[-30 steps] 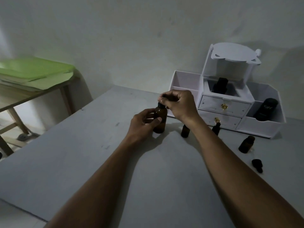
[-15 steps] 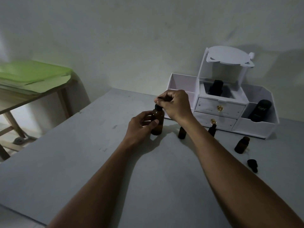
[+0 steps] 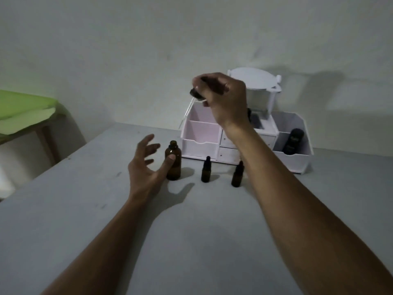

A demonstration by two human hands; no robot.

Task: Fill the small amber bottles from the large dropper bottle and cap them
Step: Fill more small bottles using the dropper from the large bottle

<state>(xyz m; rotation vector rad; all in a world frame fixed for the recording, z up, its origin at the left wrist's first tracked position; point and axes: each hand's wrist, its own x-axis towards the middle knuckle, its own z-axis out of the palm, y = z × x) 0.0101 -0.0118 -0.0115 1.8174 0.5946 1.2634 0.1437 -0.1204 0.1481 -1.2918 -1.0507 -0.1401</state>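
Right hand (image 3: 223, 99) pinches dropper (image 3: 195, 93) aloft; left hand (image 3: 144, 171) spread, thumb touching large bottle (image 3: 176, 169).

White drawer organiser (image 3: 293, 165) on grey table (image 3: 63, 220); green sheets (image 3: 23, 107) far left

One wide-angle view, taken from the person's head, faces forward and down across the grey table (image 3: 191, 241) to the wall (image 3: 148, 39). It sits close: both forearms (image 3: 106, 241) enter from the lower edge, and the white organiser (image 3: 200, 143) stands right of centre at the table's far side.
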